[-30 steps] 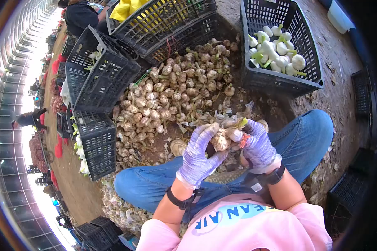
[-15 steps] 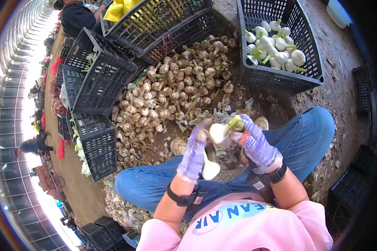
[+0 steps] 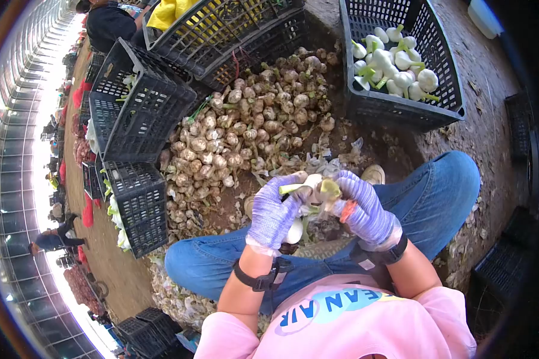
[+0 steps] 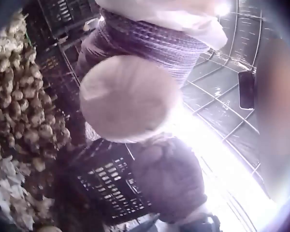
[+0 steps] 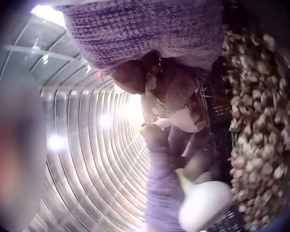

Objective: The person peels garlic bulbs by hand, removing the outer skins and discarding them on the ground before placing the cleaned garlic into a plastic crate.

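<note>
Beyond the knees, a big heap of unpeeled garlic (image 3: pixel 251 128) remains on the ground, while the crate (image 3: pixel 443 113) holds only a small batch of white peeled bulbs (image 3: pixel 395 69) (most work looks undone). Left hand (image 3: pixel 272 212) cups one peeled bulb (image 3: pixel 293 230); right hand (image 3: pixel 362 206) pinches a half-stripped bulb (image 3: pixel 317 188) above the lap

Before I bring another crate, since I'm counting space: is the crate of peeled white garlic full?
Not full. The crate holds white peeled bulbs only in a small cluster on its floor; its mesh walls rise bare well above them.
</note>
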Demonstrator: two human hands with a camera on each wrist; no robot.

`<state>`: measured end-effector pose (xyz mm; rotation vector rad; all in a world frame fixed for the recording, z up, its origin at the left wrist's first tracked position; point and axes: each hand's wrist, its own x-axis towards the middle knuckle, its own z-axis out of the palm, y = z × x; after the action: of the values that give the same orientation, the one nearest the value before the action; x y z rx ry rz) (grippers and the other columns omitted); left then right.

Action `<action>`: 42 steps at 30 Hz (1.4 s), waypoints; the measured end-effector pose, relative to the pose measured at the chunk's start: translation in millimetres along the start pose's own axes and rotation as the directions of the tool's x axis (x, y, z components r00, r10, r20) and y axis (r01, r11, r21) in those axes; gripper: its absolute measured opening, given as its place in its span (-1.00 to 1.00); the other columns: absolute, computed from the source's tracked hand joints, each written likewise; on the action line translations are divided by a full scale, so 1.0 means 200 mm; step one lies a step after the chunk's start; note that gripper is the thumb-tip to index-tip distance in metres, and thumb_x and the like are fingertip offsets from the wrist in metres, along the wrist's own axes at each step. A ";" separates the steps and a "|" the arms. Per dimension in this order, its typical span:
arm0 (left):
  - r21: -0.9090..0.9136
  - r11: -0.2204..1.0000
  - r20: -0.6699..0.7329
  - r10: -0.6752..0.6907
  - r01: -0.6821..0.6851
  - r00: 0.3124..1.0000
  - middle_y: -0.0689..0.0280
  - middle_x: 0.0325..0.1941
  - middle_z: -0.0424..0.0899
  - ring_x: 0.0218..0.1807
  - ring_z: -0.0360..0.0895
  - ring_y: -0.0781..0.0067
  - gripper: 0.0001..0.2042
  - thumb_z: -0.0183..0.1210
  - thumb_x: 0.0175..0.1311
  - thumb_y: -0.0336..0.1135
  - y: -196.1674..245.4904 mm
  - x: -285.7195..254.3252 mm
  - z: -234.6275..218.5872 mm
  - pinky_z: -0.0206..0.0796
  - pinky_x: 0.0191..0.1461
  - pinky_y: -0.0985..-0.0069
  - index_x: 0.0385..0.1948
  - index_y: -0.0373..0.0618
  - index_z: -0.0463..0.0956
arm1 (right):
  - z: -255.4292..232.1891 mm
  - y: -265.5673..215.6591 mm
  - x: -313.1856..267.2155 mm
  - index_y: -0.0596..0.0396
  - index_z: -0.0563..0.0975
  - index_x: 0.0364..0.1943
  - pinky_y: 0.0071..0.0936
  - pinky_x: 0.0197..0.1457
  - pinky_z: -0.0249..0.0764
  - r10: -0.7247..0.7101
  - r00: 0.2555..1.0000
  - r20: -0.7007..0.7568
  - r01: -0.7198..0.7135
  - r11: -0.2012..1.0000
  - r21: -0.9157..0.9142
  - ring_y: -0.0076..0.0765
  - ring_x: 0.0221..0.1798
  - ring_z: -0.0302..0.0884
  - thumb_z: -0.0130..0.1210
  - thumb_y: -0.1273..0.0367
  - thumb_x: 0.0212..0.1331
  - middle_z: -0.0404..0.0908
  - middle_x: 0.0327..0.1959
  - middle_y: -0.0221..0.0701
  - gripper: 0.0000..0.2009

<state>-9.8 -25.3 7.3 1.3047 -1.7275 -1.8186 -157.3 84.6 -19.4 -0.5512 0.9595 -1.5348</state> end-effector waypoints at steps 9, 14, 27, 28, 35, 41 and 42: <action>-0.597 0.801 -0.013 0.043 -0.042 0.999 0.17 -0.08 0.56 -0.19 0.56 0.43 -0.71 0.28 0.04 -0.37 0.01 -0.05 -0.09 0.46 -0.18 0.57 -0.17 -0.15 0.51 | -0.13 -0.13 0.04 0.21 0.35 -0.07 -0.28 -0.03 0.54 -0.093 0.854 -0.512 0.411 0.724 0.554 -0.15 -0.07 0.51 -0.01 0.32 0.18 0.49 -0.12 -0.16 -0.70; -0.725 0.689 -0.038 -0.012 -0.019 0.999 0.18 -0.14 0.56 -0.15 0.57 0.40 -0.49 0.29 0.03 -0.15 -0.06 -0.03 -0.04 0.50 -0.15 0.52 0.01 -0.13 0.37 | -0.07 -0.14 -0.02 0.11 0.38 0.00 -0.42 0.04 0.42 -0.132 0.956 -0.261 0.130 0.991 -0.027 -0.38 -0.05 0.45 0.19 0.37 0.03 0.47 -0.06 -0.31 -0.59; -0.525 0.822 0.026 -0.243 0.221 0.970 0.39 -0.41 0.58 -0.44 0.48 0.66 -0.58 0.16 0.13 0.02 -0.06 0.01 0.05 0.38 -0.39 0.67 -0.15 -0.13 0.50 | 0.08 -0.15 0.08 0.14 0.55 -0.32 -0.50 -0.33 0.41 -0.148 0.972 -0.183 0.207 0.907 0.366 -0.45 -0.44 0.51 0.09 0.26 0.15 0.58 -0.44 -0.37 -0.79; -0.545 0.804 0.068 -0.241 0.238 0.968 0.50 -0.59 0.49 -0.59 0.35 0.73 -0.64 0.12 0.18 0.02 -0.10 0.02 0.03 0.23 -0.55 0.73 -0.21 -0.09 0.54 | 0.05 -0.22 0.12 0.11 0.54 -0.29 -0.61 -0.30 0.40 -0.040 0.967 -0.253 0.115 0.950 0.289 -0.54 -0.43 0.46 0.13 0.25 0.12 0.55 -0.42 -0.47 -0.78; -0.546 0.817 -0.054 -0.253 0.184 0.966 0.52 -0.67 0.38 -0.65 0.26 0.73 -0.67 0.08 0.23 -0.01 -0.13 0.08 0.06 0.10 -0.62 0.74 -0.29 -0.11 0.52 | 0.04 -0.05 0.10 0.18 0.45 -0.20 -0.56 -0.14 0.37 -0.328 0.943 -0.060 0.195 0.689 -0.698 -0.52 -0.22 0.39 0.21 0.45 -0.04 0.47 -0.28 -0.39 -0.71; -0.319 0.946 -0.096 -0.091 0.056 0.991 0.43 -0.46 0.55 -0.58 0.36 0.73 -0.75 0.23 0.13 -0.18 -0.07 0.07 0.00 0.24 -0.53 0.76 -0.26 -0.11 0.50 | -0.06 0.09 0.16 0.15 0.43 -0.32 -0.63 -0.30 0.35 0.110 0.949 -0.296 -0.100 0.994 0.050 -0.61 -0.39 0.36 0.11 0.40 0.10 0.45 -0.44 -0.47 -0.85; -0.245 0.967 -0.078 -0.087 0.066 0.993 0.42 -0.43 0.56 -0.60 0.35 0.73 -0.72 0.26 0.10 -0.16 -0.04 0.07 -0.06 0.24 -0.56 0.76 -0.26 -0.11 0.51 | -0.07 0.06 0.17 0.14 0.43 -0.32 -0.64 -0.32 0.33 0.119 0.935 -0.335 -0.087 0.990 0.108 -0.62 -0.40 0.35 0.10 0.40 0.10 0.44 -0.45 -0.49 -0.86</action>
<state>-5.1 -42.1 -3.9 1.3438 -1.3773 -1.9122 -168.5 55.2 -43.0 -0.1653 1.1549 -1.5995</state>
